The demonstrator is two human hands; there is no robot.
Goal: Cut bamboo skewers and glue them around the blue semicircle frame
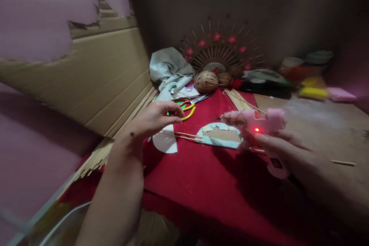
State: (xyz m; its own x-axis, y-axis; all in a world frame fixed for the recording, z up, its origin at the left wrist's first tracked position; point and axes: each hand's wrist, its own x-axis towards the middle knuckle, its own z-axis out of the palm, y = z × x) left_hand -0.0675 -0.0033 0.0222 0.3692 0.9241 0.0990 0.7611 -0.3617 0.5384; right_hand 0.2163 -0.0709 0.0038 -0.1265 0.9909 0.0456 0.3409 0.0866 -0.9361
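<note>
I report my right hand (284,147) grasping the glue gun (271,120); left hand's (161,116) grip, I cannot tell. 1 risk: the overhanging nozzle (218,118) could drip, staining red cloth (201,184).

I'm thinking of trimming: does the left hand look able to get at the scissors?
Probably yes: the left hand is right by the scissors, at their handle end, and nothing visible blocks the way.
</note>
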